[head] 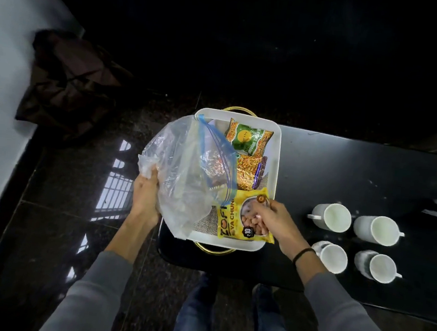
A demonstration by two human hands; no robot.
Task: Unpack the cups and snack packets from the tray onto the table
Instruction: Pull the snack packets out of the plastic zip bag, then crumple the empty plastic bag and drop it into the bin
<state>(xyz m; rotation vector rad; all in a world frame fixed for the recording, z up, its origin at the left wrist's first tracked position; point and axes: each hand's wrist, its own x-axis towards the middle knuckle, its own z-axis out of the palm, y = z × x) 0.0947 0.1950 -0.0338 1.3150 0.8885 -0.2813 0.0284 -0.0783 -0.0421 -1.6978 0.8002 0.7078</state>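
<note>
Four cups stand on the black table at about 3 o'clock from the tray, well apart from it: cup one, cup two, cup three and cup four, all upright with mouths open to me. Three packets lie in the white tray in a column; the green packet sits at 12 o'clock, the orange packet in the middle, the yellow packet at 6 o'clock. My right hand rests on the yellow packet with fingers curled down onto it; I cannot tell whether they have closed around it. My left hand is clenched on a bunched corner of a clear bag, which hangs over the tray's 9 o'clock side and covers part of it. A gold handle shows at the tray's near end.
</note>
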